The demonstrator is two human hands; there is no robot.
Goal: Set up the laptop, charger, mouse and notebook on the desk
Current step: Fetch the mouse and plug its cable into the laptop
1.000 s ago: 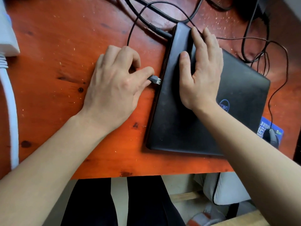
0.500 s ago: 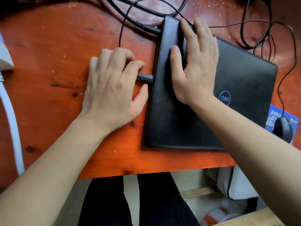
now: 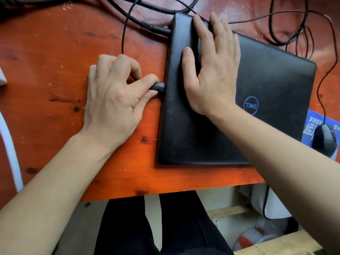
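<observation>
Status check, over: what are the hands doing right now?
Left hand pinches small black plug against closed laptop edge. Right hand flat on top. Loose cables behind, none blocking.

Closed black laptop (image 3: 184,135), plug (image 3: 159,86) at edge.

Scuffed orange-red wooden desk (image 3: 55,43), pale floor (image 3: 217,197) below, possibly a wooden plank (image 3: 285,243).

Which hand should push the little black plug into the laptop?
The left hand: it pinches the plug right against the laptop. The right hand lies flat on top, probably steadying it.
</observation>
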